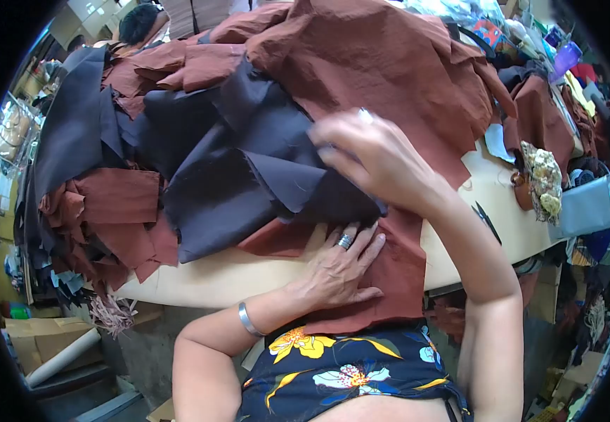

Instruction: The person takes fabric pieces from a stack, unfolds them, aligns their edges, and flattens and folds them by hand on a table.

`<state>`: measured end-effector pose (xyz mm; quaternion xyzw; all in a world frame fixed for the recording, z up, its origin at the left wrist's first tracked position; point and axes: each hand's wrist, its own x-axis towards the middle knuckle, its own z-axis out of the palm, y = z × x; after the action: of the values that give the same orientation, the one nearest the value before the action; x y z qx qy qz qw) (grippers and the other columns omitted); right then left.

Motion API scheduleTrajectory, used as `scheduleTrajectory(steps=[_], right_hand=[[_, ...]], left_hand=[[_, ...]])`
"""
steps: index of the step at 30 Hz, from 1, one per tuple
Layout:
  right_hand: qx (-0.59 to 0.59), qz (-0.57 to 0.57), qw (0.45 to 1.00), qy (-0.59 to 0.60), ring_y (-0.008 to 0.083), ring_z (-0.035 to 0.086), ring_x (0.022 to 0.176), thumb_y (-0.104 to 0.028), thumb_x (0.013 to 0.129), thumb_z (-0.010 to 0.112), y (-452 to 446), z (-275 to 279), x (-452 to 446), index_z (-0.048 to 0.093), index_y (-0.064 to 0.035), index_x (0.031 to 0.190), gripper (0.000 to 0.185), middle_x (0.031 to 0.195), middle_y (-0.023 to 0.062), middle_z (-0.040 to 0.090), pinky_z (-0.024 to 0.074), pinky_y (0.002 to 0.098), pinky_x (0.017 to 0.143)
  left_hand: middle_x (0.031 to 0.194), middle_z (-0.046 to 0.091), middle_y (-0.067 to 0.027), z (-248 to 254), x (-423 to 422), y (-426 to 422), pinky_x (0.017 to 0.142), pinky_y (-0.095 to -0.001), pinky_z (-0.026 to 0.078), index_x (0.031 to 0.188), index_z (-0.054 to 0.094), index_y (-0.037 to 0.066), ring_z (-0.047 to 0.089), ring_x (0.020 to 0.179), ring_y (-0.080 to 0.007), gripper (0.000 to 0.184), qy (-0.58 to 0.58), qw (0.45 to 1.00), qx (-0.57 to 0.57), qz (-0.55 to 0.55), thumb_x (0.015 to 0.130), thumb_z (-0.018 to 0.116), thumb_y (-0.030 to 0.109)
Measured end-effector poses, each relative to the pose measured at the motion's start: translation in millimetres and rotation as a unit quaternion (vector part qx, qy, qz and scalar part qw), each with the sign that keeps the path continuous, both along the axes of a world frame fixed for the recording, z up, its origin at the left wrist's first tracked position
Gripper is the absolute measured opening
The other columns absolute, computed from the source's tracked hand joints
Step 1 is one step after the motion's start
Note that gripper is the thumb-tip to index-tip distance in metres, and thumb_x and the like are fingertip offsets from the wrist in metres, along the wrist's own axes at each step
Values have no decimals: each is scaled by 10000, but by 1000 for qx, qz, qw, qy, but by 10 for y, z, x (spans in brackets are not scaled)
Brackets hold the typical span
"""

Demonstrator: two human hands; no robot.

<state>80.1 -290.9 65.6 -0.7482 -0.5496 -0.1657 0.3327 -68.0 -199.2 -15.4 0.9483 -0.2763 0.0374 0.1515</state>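
Note:
My left hand [345,266] lies flat with fingers spread on a strip of rust-brown cloth [402,264] at the table's near edge, its fingertips at the border of a dark cloth [242,169]. Above the right part of that dark cloth is my right hand [361,148], blurred by motion, its fingers bent; whether it holds anything cannot be made out. A large rust-brown cloth [382,77] spreads behind it. The dark cloth is creased, with one corner folded over.
Brown cloth pieces [119,204] heap at the left. On the pale table [459,246], at the right, are black scissors or snips [486,221], a pincushion-like object [542,183] and a grey-blue container [586,207]. Another person's head [138,24] shows at the back left.

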Motion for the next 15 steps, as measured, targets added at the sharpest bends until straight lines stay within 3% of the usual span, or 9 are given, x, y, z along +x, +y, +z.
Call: scheduleTrajectory(steps=[2,4,5,8,11,12,13,15], right_hand=[[18,-33,997,-73,320,557,972,-101,775,586,520,33,394,541,-68,1089,319,1044,130,580,453,424,821],[31,-108,982,-153,300,424,1214,-68,790,507,976,21,696,488,-112,1232,445,1254,98,481,355,472,969],[-17,-146,979,-142,301,331,1302,-88,808,505,1130,52,754,458,-135,1267,464,1339,97,416,281,542,1020],[-119,-218,943,-222,272,214,1365,-124,831,493,1387,33,856,462,-167,1288,461,1434,57,304,186,612,1047],[-269,-238,902,-241,251,328,1319,-136,820,505,1272,55,856,605,-105,1117,314,1273,50,491,154,626,1054],[-303,-218,906,-201,236,489,1189,-131,820,505,1184,99,891,627,-87,1005,225,1059,44,615,143,638,1049],[-293,-224,913,-175,245,609,989,-112,821,499,1048,138,913,608,-83,921,150,872,70,659,168,615,1048],[-254,-282,907,-182,269,642,835,-98,820,488,684,208,1006,580,-78,877,110,775,108,658,260,565,1015]], left_hand=[[1375,361,-151,-25,-5,-5,881,-561,313,1271,454,64,409,1147,-323,751,-26,1000,-6,2,735,586,573],[1358,392,-124,15,-1,5,813,-491,353,1244,480,78,440,1104,-272,705,-24,1000,-6,-3,741,587,561],[1301,444,-108,16,-20,-4,776,-469,359,1210,506,88,456,1074,-247,644,-40,999,-27,-2,742,609,517],[1214,489,-114,-56,-60,-7,761,-426,421,1130,529,75,492,1019,-248,451,-50,997,-54,-27,750,613,302],[1131,524,-126,-113,-75,31,763,-380,462,991,549,51,531,957,-256,267,-70,993,-75,-60,751,567,165],[1113,535,-116,-93,-78,78,751,-370,470,959,554,54,542,941,-252,230,-67,992,-88,-66,748,556,145],[1096,547,-106,-59,-71,136,739,-360,478,928,559,58,552,926,-248,195,-64,990,-100,-74,745,544,125],[1025,581,-86,58,-27,312,747,-330,494,898,568,55,568,894,-225,169,-32,987,-120,-101,733,560,94]])
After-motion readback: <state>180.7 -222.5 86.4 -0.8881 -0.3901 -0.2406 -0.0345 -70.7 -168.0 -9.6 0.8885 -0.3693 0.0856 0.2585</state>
